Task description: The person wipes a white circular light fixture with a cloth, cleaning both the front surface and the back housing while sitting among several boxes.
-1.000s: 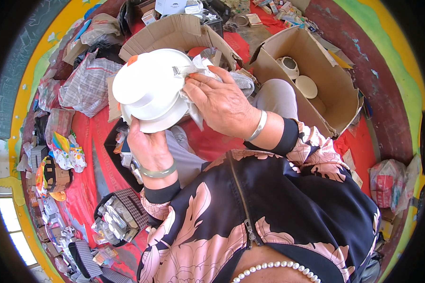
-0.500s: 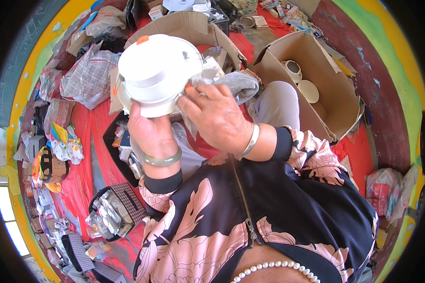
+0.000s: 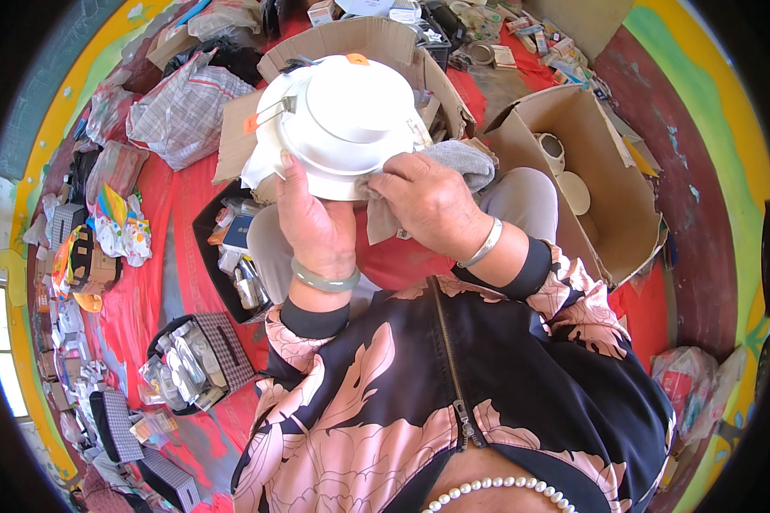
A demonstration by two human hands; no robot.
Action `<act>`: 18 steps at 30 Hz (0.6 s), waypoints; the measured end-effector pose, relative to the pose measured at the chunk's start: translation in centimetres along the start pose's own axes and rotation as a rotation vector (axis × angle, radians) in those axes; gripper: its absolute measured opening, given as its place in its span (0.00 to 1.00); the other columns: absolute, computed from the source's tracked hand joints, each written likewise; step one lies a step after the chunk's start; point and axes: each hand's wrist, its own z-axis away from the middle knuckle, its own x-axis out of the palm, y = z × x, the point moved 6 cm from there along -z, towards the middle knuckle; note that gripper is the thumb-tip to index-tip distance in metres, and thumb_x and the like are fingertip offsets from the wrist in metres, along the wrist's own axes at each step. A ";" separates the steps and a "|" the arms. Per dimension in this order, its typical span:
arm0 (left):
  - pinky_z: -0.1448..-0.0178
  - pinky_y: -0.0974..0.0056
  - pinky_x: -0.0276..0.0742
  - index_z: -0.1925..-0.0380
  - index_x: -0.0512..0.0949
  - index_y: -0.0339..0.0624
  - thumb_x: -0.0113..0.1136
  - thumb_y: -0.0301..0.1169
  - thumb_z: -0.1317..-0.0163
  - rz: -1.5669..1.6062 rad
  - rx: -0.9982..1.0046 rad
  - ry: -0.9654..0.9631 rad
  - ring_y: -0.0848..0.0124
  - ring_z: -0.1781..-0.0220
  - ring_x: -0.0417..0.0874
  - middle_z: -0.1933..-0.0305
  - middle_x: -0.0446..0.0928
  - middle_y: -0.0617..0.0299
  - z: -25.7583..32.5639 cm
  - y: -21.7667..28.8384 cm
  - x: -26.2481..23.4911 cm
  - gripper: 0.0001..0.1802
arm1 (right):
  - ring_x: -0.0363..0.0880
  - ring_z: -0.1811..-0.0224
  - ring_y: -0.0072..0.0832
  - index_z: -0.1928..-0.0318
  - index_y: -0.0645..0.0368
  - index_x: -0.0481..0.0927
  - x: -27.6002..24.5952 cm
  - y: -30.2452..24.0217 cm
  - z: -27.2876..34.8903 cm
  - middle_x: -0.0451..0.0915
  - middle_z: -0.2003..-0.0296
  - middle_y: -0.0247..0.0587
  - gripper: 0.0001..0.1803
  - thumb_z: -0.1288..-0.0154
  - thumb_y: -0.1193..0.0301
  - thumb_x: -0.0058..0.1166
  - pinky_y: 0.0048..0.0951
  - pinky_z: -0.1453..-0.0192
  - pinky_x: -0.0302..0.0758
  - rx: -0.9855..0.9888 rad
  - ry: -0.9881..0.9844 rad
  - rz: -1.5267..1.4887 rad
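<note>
A white round recessed downlight [image 3: 359, 107] with metal spring clips and orange tabs is held up in front of me, tilted. My left hand [image 3: 316, 224] grips its lower rim, thumb on the near side and the other fingers mostly hidden beneath. My right hand [image 3: 432, 203] is closed on a pale rag [image 3: 380, 224], pressing it to the rim's lower right edge. Behind my right wrist lies a grey towel [image 3: 468, 161], by my knee; whether it joins the rag I cannot tell.
An open cardboard box [image 3: 612, 184] at right holds a few white round pieces [image 3: 574, 193]. Another cardboard box [image 3: 338, 38] stands behind the downlight. Left are a black bin [image 3: 210, 248] of packages, a checked storage box [image 3: 222, 346] and a plaid bag [image 3: 184, 107] on red floor sheeting [image 3: 162, 291].
The downlight has turned in my hands, bringing a spring clip into sight on its left. My right hand and the rag have shifted along the rim. The whole view has swung slightly.
</note>
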 end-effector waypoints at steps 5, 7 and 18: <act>0.36 0.59 0.63 0.38 0.60 0.36 0.42 0.47 0.30 -0.067 -0.065 -0.057 0.63 0.40 0.70 0.39 0.68 0.55 0.5 -1.5 0.0 0.29 | 0.77 0.73 0.35 0.65 0.58 0.78 0.5 -1.2 -0.9 0.73 0.72 0.38 0.11 0.54 0.77 0.55 0.30 0.71 0.76 0.013 -0.052 -0.036; 0.37 0.60 0.64 0.38 0.60 0.36 0.41 0.48 0.30 -0.029 -0.154 -0.072 0.64 0.41 0.71 0.40 0.68 0.56 0.8 -2.1 -0.3 0.30 | 0.77 0.75 0.35 0.66 0.57 0.78 0.7 -1.7 -1.7 0.72 0.73 0.38 0.10 0.53 0.76 0.55 0.30 0.74 0.75 -0.032 0.025 -0.077; 0.42 0.63 0.71 0.44 0.66 0.35 0.46 0.36 0.30 -0.166 -0.097 0.049 0.67 0.46 0.75 0.45 0.72 0.57 1.1 -1.4 -2.3 0.20 | 0.78 0.71 0.42 0.67 0.56 0.78 -2.4 0.5 -3.0 0.74 0.71 0.42 0.07 0.49 0.76 0.51 0.34 0.67 0.76 0.113 -0.023 -0.208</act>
